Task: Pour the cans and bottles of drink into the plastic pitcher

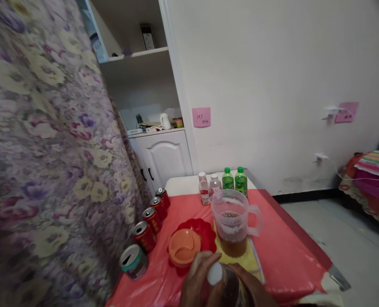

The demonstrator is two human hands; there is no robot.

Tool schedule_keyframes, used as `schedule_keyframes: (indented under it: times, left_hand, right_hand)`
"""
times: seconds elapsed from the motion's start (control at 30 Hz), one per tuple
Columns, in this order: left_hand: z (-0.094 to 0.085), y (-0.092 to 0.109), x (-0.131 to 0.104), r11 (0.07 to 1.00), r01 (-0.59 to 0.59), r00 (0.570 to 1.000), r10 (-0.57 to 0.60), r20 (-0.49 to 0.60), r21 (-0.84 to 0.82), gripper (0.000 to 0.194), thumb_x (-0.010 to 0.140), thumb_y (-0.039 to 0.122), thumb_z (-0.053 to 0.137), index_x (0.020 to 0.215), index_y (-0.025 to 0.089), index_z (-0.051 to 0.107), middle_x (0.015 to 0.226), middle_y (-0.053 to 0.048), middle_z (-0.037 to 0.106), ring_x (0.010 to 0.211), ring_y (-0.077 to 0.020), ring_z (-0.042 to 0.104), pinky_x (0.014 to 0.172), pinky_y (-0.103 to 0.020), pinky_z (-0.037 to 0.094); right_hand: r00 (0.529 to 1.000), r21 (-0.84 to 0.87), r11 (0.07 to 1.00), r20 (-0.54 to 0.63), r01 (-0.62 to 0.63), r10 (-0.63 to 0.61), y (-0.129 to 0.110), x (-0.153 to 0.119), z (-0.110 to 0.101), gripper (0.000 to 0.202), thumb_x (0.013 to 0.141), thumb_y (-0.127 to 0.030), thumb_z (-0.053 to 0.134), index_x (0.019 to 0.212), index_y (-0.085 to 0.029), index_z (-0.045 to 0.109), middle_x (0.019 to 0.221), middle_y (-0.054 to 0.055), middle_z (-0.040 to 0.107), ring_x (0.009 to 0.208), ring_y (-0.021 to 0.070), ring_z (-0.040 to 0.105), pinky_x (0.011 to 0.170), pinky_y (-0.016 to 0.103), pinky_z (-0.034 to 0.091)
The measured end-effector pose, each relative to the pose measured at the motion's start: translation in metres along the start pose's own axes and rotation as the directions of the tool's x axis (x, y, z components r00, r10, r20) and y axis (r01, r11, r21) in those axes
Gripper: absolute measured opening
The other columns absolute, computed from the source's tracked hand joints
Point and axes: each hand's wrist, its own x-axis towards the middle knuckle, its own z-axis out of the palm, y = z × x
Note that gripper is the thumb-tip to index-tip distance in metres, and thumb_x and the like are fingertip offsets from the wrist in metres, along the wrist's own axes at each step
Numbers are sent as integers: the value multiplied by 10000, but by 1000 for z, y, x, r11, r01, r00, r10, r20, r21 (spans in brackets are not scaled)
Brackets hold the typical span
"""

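Note:
At the bottom edge of the view, a bottle (233, 286) with a white cap and dark contents is held between my two hands. My left hand (194, 279) is closed at the cap end, its fingers on both sides of the cap. Around the other side of the bottle wraps my right hand (255, 286). The bottle's lower part is cut off by the frame. Just beyond stands a clear plastic jug (230, 224) with brown liquid, on a yellow cloth (251, 262). An orange bowl (184, 247) rests by a red scalloped dish (205, 232), left of the jug.
Several opened cans (144, 236) line the table's left side. Behind the jug stand clear bottles with white caps (204, 189) and green-capped bottles (241, 183). A red cloth (282, 243) covers the table. A floral curtain (55, 170) hangs close on the left.

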Motion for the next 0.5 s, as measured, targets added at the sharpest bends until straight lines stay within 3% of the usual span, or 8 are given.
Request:
schedule_keyframes:
  times: [0.2, 0.37, 0.5]
  left_hand:
    - [7, -8, 0, 999, 26, 999, -25, -26, 44, 312, 817, 419, 724, 1089, 271, 765, 918, -75, 730, 833, -210, 699, 737, -299, 614]
    - [1, -9, -3, 992, 30, 999, -32, 14, 121, 275, 789, 385, 756, 1039, 270, 757, 927, -69, 727, 892, -235, 697, 789, -324, 603]
    - [-9, -5, -2, 984, 173, 985, -172, -29, 41, 283, 799, 438, 738, 1014, 255, 757, 1032, -88, 743, 1002, -257, 690, 889, -357, 578]
  right_hand:
    - [1000, -35, 999, -12, -25, 25, 4, 1, 3, 368, 792, -512, 657, 1137, -396, 711, 1086, 56, 723, 1109, 383, 670, 996, 532, 513]
    - [999, -1, 1000, 44, 3, -3, 7, -2, 1, 455, 847, -569, 597, 1188, -282, 685, 1123, 89, 719, 1081, 329, 670, 1004, 502, 511]
    - [998, -2, 1000, 66, 10, -9, 13, -4, -1, 611, 783, -632, 659, 1242, -229, 652, 1209, 122, 706, 1141, 328, 647, 1047, 469, 486]
